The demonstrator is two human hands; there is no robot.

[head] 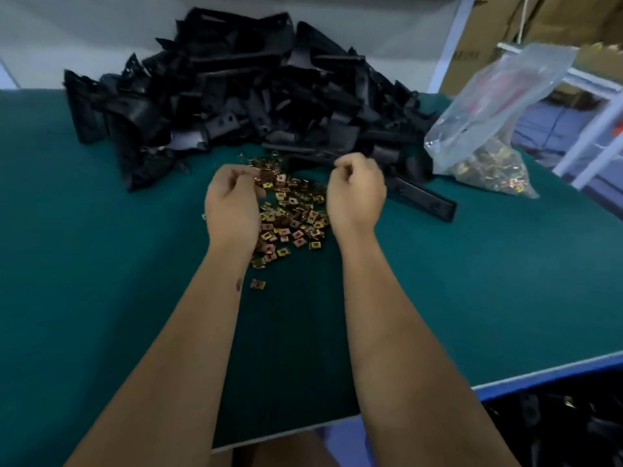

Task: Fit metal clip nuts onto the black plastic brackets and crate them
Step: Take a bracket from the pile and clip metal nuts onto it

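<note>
A big heap of black plastic brackets (pixel 242 92) lies at the back of the green table (pixel 84 264). In front of it spreads a loose pile of gold metal clip nuts (pixel 293 217). My left hand (pixel 232 200) hovers over the pile's left side with its fingers curled; whether they pinch a nut is hidden. My right hand (pixel 357 193) is curled at the pile's right side, in front of the heap; nothing shows in it. One long bracket (pixel 424 200) lies just right of my right hand. A single nut (pixel 258 284) lies apart, nearer me.
A clear plastic bag (pixel 488 129) holding more clip nuts stands at the table's right back. A crate with black brackets (pixel 556 419) shows below the table's right front edge. Cardboard boxes (pixel 539 18) and a white frame stand behind.
</note>
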